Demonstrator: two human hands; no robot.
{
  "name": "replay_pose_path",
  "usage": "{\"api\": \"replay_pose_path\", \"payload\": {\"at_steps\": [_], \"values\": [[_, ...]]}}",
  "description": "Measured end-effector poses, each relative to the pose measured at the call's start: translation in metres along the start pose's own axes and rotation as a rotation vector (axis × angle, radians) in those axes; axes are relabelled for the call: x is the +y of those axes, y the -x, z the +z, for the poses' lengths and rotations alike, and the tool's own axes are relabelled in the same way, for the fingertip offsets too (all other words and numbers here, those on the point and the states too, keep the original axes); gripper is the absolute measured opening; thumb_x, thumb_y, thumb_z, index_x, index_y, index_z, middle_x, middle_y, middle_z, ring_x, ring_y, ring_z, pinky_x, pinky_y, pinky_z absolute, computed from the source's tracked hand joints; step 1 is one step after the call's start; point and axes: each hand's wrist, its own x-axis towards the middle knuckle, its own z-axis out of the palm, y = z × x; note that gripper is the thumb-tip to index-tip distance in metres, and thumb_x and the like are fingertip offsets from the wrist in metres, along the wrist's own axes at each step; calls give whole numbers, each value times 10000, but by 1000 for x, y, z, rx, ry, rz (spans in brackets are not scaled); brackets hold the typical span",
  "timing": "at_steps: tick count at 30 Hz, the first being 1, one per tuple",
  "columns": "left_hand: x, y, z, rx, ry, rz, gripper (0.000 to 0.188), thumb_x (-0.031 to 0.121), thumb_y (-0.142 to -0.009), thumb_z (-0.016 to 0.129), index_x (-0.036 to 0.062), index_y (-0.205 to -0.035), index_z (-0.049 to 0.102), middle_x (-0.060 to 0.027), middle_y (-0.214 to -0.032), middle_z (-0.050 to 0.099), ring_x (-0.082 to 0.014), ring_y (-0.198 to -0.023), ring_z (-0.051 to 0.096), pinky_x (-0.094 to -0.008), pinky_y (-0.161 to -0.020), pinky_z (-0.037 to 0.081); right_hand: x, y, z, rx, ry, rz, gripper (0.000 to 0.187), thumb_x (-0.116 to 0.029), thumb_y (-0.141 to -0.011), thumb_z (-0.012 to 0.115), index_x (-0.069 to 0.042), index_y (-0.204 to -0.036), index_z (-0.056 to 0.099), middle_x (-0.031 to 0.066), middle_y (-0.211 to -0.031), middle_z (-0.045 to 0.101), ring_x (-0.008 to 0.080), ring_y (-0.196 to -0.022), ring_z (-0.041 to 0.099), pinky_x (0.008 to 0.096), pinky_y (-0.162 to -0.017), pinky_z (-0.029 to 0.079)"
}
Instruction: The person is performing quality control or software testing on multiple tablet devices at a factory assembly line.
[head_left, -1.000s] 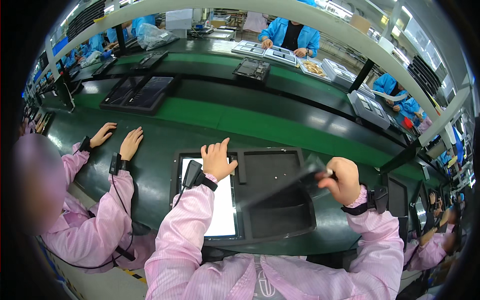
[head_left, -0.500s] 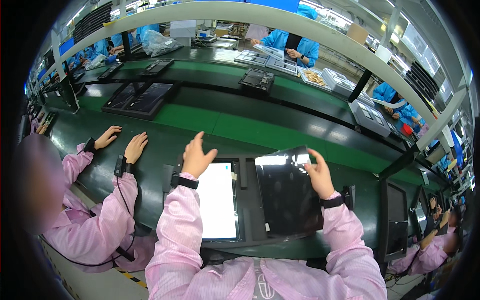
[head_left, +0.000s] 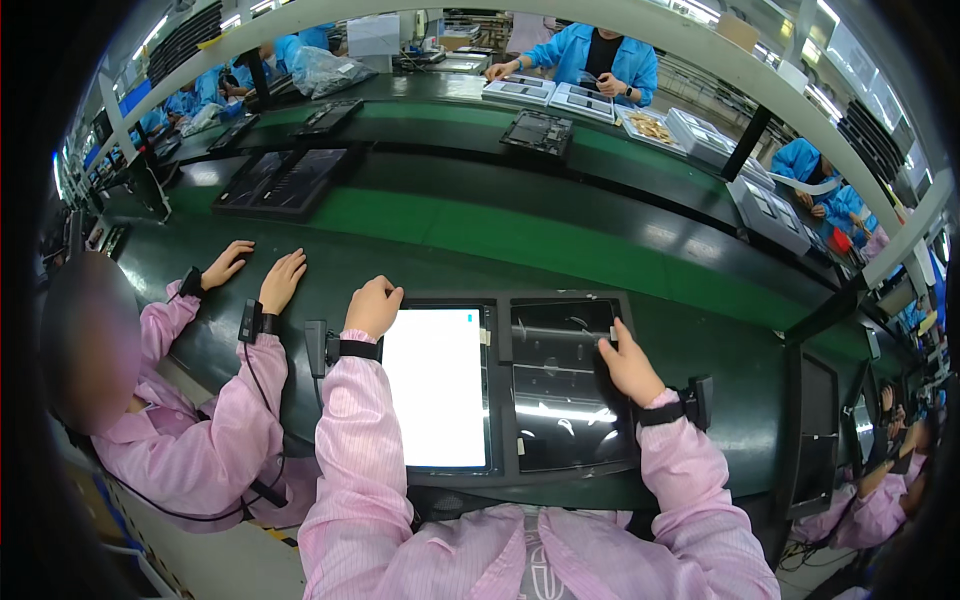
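In front of me lies a dark two-bay tray (head_left: 504,394). Its left bay holds a tablet-sized display (head_left: 436,388) with a bright white lit screen. A glossy black panel (head_left: 562,400) with light reflections lies flat in the right bay. My left hand (head_left: 373,307) is at the lit display's upper left corner, its fingers curled in; what they grip, if anything, is hidden. My right hand (head_left: 632,368) rests at the black panel's right edge, thumb and forefinger stretched out and apart. Both wrists wear black straps with small devices.
On my left a person in pink rests two hands (head_left: 282,281) on the green bench (head_left: 460,268). Another dark tray (head_left: 282,182) stands further back, near an opened device (head_left: 537,133). A black frame (head_left: 818,430) stands on the right. Across the bench, a person in blue handles white trays (head_left: 518,90).
The black panel has gone from tilted and held up to lying flat in the right bay. My right hand has loosened from its upper corner. My left hand's spread fingers have curled in.
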Motion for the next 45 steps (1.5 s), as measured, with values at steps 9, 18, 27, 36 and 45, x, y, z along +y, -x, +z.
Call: {"api": "replay_pose_path", "payload": {"at_steps": [9, 18, 27, 36, 45], "values": [[1, 6, -33, 139, 221, 201, 232, 192, -883, 630, -30, -832, 586, -138, -809, 573, -274, -745, 572, -356, -698, 451, -13, 55, -26, 266, 308, -155, 669, -231, -902, 623, -7, -1454, 317, 272, -1466, 351, 439, -1400, 261, 508, -1134, 220], [1, 51, -84, 294, 699, 263, 108, 55, -933, 566, 1, -840, 556, 10, -799, 545, -70, -774, 484, -208, -720, 390, -12, 31, -29, 133, -741, 178, 404, -280, -1006, 524, 55, -1231, 538, 60, -1103, 616, 130, -1015, 541, 245, -895, 405], [33, 78, -123, 482, 777, 388, 48, 10, -905, 571, -7, -948, 557, -23, -916, 556, -103, -858, 516, -213, -795, 398, -16, 32, -33, 437, -595, -39, 480, -271, -1017, 509, 116, -1296, 460, 110, -1153, 595, 141, -1029, 531, 259, -899, 415], [32, 94, -125, 498, 711, 553, 364, 37, -882, 531, -31, -1238, 498, -126, -1263, 518, -243, -1171, 517, -340, -1055, 350, -14, 48, -35, 586, -398, -72, 549, -329, -1036, 449, 119, -1352, 414, 182, -1311, 530, 242, -1211, 490, 325, -1047, 343], [-4, 113, -100, 328, 757, 418, 701, 128, -914, 550, -21, -1500, 197, -140, -1509, 301, -252, -1394, 289, -329, -1155, 174, -17, 53, -28, 647, -423, -102, 518, -301, -1038, 446, 119, -1341, 424, 165, -1279, 549, 224, -1172, 510, 316, -1016, 370]]}}
